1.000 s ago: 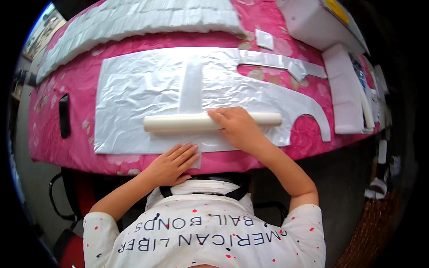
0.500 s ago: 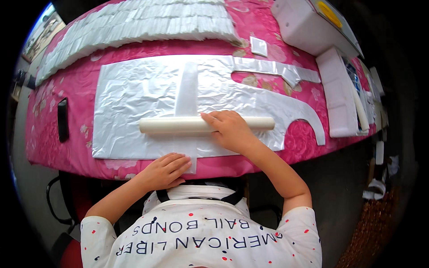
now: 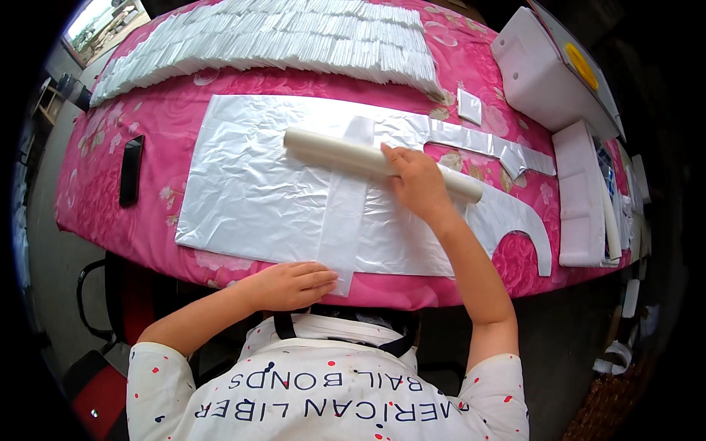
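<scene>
A thin, wrinkled silvery-white plastic sheet (image 3: 250, 176) lies flat, with curved cutouts and strap-like arms at its right, like a disposable apron. Across its middle runs a translucent whitish strip (image 3: 343, 213), its near end hanging past the sheet's edge. On top rests a smooth cream rod (image 3: 334, 153), like a plain rolling pin, tilted with its left end farther away. My right hand (image 3: 419, 180) is closed over the rod right of its middle. With fingers extended flat, my left hand (image 3: 300, 285) presses the strip's near end at the table edge.
A pink flowered cloth (image 3: 95, 176) covers the table. Rows of folded white packets (image 3: 265, 44) line the far side. A black phone (image 3: 132, 170) lies left, a small white packet (image 3: 469, 107) beyond the straps. White foam boxes (image 3: 581, 191) stand at the right.
My right hand has pushed the rod away from me, and it has turned from nearly level to slanting. My left hand stays on the strip's near end. The whole view has shifted slightly.
</scene>
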A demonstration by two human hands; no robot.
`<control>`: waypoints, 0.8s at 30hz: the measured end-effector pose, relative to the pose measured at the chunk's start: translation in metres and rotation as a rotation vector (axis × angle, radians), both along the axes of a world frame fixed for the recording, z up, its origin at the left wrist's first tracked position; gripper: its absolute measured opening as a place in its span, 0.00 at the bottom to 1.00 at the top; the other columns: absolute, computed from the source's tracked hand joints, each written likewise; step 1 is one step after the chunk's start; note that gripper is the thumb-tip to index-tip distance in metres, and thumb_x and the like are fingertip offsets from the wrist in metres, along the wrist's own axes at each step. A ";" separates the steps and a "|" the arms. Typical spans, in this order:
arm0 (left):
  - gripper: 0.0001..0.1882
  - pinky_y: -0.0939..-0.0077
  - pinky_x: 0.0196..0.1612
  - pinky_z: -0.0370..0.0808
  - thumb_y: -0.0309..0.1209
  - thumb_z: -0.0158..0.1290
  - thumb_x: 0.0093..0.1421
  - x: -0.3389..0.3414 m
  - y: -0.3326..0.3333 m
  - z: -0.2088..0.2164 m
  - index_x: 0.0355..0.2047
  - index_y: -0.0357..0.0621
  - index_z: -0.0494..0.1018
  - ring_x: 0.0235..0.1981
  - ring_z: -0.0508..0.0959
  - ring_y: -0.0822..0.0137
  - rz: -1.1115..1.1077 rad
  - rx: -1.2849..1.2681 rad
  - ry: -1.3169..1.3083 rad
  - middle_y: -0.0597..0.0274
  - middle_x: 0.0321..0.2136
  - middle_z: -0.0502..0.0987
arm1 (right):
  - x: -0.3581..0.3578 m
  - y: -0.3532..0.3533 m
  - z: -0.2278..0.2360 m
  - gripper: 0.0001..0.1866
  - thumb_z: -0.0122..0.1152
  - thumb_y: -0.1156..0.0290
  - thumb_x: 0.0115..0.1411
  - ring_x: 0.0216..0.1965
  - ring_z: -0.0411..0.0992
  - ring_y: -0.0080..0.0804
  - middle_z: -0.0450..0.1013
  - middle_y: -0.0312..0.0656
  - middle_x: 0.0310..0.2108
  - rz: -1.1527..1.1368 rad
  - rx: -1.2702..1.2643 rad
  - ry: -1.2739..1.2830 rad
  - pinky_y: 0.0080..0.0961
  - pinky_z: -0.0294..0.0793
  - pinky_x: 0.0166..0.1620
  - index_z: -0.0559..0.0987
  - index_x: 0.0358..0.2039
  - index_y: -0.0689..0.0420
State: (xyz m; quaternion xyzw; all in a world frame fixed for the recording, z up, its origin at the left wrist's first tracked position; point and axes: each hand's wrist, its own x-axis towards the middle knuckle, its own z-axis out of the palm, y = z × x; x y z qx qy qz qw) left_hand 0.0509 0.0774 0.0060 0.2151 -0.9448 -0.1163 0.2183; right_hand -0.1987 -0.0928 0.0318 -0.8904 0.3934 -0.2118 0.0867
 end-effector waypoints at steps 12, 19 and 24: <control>0.15 0.73 0.45 0.72 0.29 0.50 0.48 0.003 -0.008 -0.010 0.37 0.36 0.72 0.43 0.72 0.63 -0.085 -0.028 -0.028 0.58 0.41 0.71 | 0.006 0.076 0.023 0.30 0.59 0.82 0.43 0.44 0.68 0.45 0.71 0.46 0.42 0.185 0.235 0.002 0.36 0.65 0.48 0.70 0.50 0.55; 0.15 0.76 0.42 0.73 0.29 0.48 0.46 -0.001 -0.003 -0.007 0.35 0.36 0.72 0.42 0.72 0.63 -0.045 -0.017 -0.021 0.59 0.40 0.71 | 0.022 0.051 0.002 0.30 0.56 0.83 0.43 0.45 0.68 0.43 0.71 0.44 0.42 0.163 0.089 -0.001 0.35 0.64 0.49 0.71 0.50 0.52; 0.14 0.76 0.43 0.73 0.28 0.49 0.46 -0.008 0.001 -0.006 0.34 0.36 0.72 0.41 0.72 0.63 -0.018 -0.002 0.001 0.59 0.38 0.72 | 0.034 0.002 -0.013 0.30 0.55 0.83 0.43 0.45 0.68 0.42 0.71 0.42 0.43 0.068 -0.057 -0.017 0.36 0.64 0.50 0.71 0.51 0.52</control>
